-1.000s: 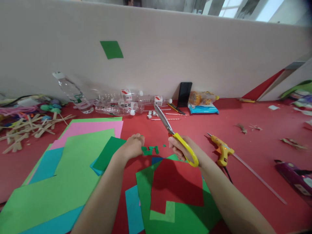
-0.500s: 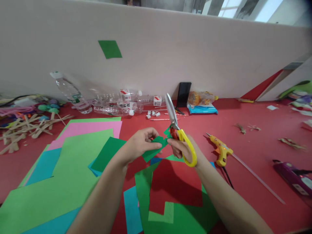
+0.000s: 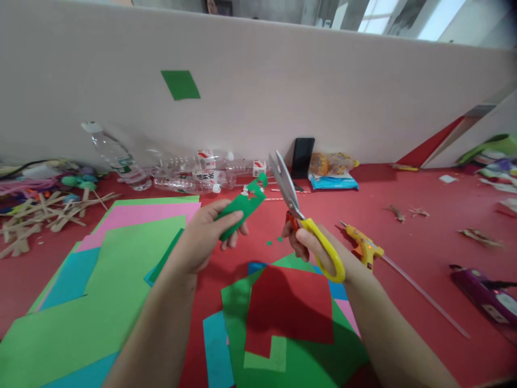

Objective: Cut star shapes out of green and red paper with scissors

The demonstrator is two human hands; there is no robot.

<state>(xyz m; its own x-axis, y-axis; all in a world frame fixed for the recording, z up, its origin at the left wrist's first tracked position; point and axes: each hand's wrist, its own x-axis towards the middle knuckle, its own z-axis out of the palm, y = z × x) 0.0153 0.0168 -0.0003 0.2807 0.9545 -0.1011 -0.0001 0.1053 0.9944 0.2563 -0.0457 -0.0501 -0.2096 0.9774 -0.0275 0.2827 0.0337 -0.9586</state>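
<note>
My left hand (image 3: pixel 202 237) is closed on a folded strip of dark green paper (image 3: pixel 242 205), lifted above the red table (image 3: pixel 404 242); the strip's far end has notches cut into it. My right hand (image 3: pixel 313 245) grips the yellow handles of a pair of scissors (image 3: pixel 301 218), blades pointing up and away, just right of the strip and apart from it. Tiny green scraps (image 3: pixel 273 241) lie on the table between my hands. Below them sits a pile of paper with a red sheet (image 3: pixel 291 307) on a dark green sheet (image 3: pixel 302 355).
Large light green (image 3: pixel 81 318), pink (image 3: pixel 141 215) and blue sheets cover the left. Empty plastic bottles (image 3: pixel 186 178) lie along the white partition, with a black phone (image 3: pixel 302 157) beside them. Wooden sticks (image 3: pixel 40 213) sit far left. A yellow glue gun (image 3: pixel 363 248) and a purple tool (image 3: pixel 484 293) lie right.
My left hand lifted the green strip off the table and raised it up and to the left, away from the scissors. The right hand moved slightly right with the scissors.
</note>
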